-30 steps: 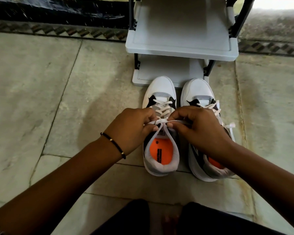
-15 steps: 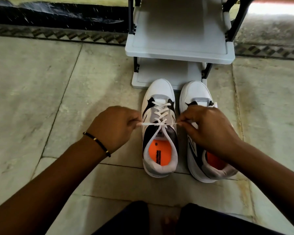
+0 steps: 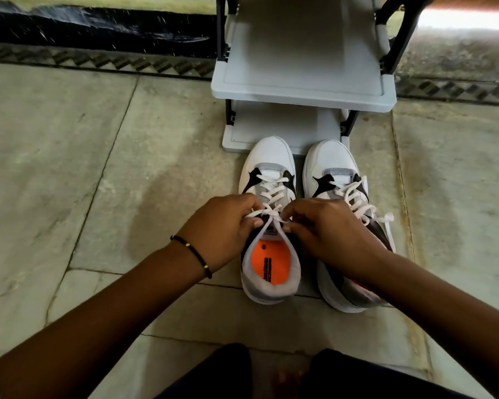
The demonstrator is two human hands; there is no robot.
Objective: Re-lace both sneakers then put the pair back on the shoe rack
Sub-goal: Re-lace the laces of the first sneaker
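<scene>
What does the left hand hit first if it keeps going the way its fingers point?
The left hand points rightward across the left sneaker, so it would likely meet the right hand first; both pinch the lace there. Depth between them is unclear.

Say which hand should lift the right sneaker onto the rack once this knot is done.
Right. The right hand already reaches over the right sneaker, whose laces look done; the left hand sits beyond the left sneaker.

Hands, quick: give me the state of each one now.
Left hand: closed, pinching the white flat shoelace of the left white-and-black sneaker.
Right hand: closed on the same lace.
</scene>
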